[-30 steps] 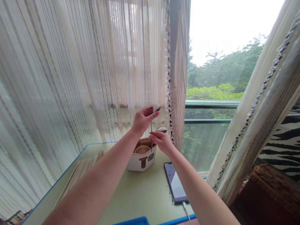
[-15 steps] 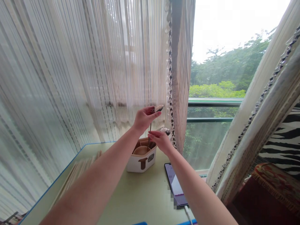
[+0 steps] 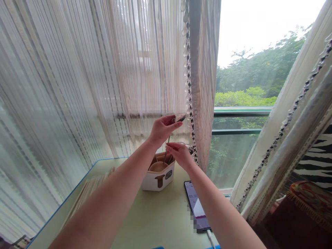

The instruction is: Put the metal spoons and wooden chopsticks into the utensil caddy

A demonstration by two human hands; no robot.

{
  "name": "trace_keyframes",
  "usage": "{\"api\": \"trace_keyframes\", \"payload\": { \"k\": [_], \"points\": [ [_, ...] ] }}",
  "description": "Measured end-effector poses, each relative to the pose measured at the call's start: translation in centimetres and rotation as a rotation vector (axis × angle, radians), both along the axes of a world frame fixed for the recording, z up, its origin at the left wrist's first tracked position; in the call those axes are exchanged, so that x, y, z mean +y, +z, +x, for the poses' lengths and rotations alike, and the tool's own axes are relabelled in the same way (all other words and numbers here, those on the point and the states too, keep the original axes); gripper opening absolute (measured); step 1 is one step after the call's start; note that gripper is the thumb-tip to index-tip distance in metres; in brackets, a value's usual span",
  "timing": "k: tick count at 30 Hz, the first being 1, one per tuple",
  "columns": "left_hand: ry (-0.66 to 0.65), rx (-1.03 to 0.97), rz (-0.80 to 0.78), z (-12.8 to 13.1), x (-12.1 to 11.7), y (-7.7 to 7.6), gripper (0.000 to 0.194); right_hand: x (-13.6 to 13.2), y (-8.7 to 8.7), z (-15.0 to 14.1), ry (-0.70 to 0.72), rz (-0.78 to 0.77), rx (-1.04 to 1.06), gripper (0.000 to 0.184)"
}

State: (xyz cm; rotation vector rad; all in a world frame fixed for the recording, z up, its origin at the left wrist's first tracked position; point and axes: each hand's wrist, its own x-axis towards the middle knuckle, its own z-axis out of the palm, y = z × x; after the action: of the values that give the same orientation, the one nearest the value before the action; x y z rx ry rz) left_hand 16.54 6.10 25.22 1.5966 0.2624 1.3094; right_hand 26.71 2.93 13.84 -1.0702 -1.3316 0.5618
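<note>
My left hand point(image 3: 162, 130) is closed on the shiny head of a metal spoon point(image 3: 180, 118), above a white divided container point(image 3: 150, 182) with brown compartments. The thin handle drops from there, and its lower end is inside the container's round front compartment. Lower down, my right hand point(image 3: 181, 154) pinches with its fingertips at this same handle. Behind the right hand shows part of another shiny metal piece point(image 3: 191, 149), mostly hidden; its kind is unclear. Dark handles stand in the container's right side, partly covered by my fingers.
The container stands on a pale green table point(image 3: 145, 214) with a blue edge. A phone point(image 3: 194, 204) with a white cable point(image 3: 211, 238) lies under my right forearm. Thin wooden sticks point(image 3: 85, 193) lie at the left. Curtains point(image 3: 116, 86) hang close behind the table.
The view has shifted slightly. My left hand keeps its grip on the spoon, and my right fingertips stay at the handle. The shiny piece behind the right hand shows less.
</note>
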Motion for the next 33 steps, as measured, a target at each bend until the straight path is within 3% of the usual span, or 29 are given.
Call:
{"api": "trace_keyframes", "payload": {
  "k": [4,10,15,18,21,26,33],
  "points": [
    [-0.018,-0.02,0.067,0.3,0.0,0.4,0.048,0.2,1.0,-0.1,-0.094,0.044,-0.056,0.034],
    [-0.059,0.048,0.076,0.2,0.7,-1.2,0.052,-0.7,2.0,0.3,-0.295,-0.093,-0.298,0.021],
    [-0.056,0.027,0.007,-0.9,1.1,-2.0,0.058,-3.7,2.3,2.9,-0.169,-0.169,-0.237,0.028],
    [-0.066,0.046,-0.019,-0.9,1.4,-2.9,0.06,-4.7,1.8,4.8,-0.386,-0.095,-0.247,0.029],
    [-0.073,0.073,-0.027,-0.5,1.7,-4.2,0.057,-4.7,1.1,5.8,-0.508,-0.026,-0.44,0.029],
    [-0.056,0.064,-0.027,0.2,2.3,-5.5,0.052,-4.1,0.1,5.8,-0.471,0.013,-0.613,0.027],
    [0.016,0.103,-0.017,1.4,3.9,-6.0,0.056,-1.6,-0.5,6.2,-0.436,0.046,-0.41,0.029]
  ]
}}
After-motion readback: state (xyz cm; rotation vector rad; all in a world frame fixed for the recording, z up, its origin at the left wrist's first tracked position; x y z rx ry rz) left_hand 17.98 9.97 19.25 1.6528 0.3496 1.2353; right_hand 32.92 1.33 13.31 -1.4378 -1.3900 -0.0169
